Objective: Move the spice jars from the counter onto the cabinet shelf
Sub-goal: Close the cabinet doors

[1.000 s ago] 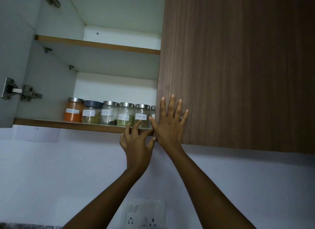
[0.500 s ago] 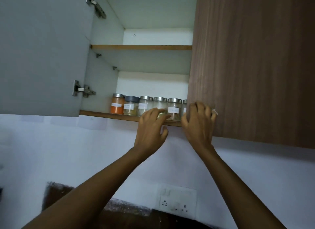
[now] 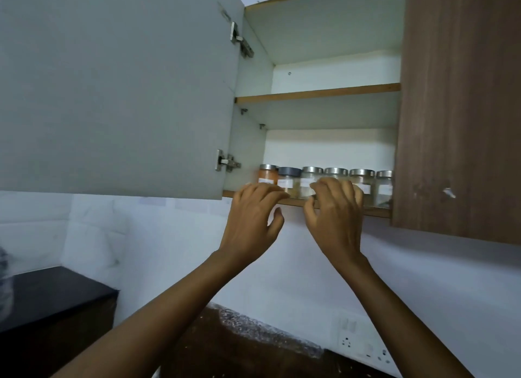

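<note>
I count six small glass spice jars with metal lids [image 3: 324, 182] lined up on the wood-edged lower cabinet shelf [image 3: 377, 212], so the job looks nearly done. My left hand [image 3: 251, 222] and right hand [image 3: 335, 217] hover at the shelf's near edge, fingers loosely curled, gripping nothing. No jars show on the visible dark granite counter [image 3: 239, 346].

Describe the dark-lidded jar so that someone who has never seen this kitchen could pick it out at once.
Find the wall cabinet with its grey door swung open, and look at the lower shelf, where a row of spice jars stands. The dark-lidded jar is second from the left, next to the orange-filled jar. It alone has a dark grey lid; the others have shiny metal ones.
</note>
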{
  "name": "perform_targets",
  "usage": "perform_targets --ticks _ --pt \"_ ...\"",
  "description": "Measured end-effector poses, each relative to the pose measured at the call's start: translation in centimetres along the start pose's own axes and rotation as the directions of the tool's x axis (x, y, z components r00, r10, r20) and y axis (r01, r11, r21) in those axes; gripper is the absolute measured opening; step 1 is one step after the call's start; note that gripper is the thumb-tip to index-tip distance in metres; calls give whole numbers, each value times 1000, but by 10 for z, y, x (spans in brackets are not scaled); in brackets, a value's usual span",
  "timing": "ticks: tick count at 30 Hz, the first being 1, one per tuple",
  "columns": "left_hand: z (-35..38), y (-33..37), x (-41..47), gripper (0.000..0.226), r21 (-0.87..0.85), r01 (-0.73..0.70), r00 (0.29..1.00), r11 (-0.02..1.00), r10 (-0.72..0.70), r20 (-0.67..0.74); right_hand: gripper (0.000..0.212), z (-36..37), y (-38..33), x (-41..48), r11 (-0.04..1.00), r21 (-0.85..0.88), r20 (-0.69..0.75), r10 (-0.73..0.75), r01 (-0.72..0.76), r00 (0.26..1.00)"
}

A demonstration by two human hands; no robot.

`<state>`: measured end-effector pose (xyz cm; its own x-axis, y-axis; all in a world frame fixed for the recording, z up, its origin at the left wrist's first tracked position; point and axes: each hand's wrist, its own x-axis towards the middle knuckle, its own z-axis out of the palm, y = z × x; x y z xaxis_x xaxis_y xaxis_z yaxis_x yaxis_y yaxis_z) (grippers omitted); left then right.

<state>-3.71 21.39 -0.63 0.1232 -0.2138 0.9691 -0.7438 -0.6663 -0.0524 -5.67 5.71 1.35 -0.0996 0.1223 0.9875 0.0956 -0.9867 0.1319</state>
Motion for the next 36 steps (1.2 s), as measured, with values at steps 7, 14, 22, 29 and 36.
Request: perform_targets --ticks 7,14,22,29,36 --pt "-121 -74 -35 24 109 31 997 994 -22 -79 19 5 -129 8 981 171 25 -94 88 995" --pt "-239 -130 -64 22 348 -82 985 934 129 -112 22 2 -268 13 934 341 73 -138 105 988" --pt "-297 -173 -86 40 242 235 949 941 -168 -267 36 -9 -363 19 892 442 72 -140 94 988" --pt "-294 -178 -81 52 -218 539 836 814 -548 20 49 -5 -386 31 896 415 171 -247 158 954" --pt "-286 -164 -82 33 -297 518 821 802 -564 -90 47 -5 -381 43 868 497 234 -111 -20 966"
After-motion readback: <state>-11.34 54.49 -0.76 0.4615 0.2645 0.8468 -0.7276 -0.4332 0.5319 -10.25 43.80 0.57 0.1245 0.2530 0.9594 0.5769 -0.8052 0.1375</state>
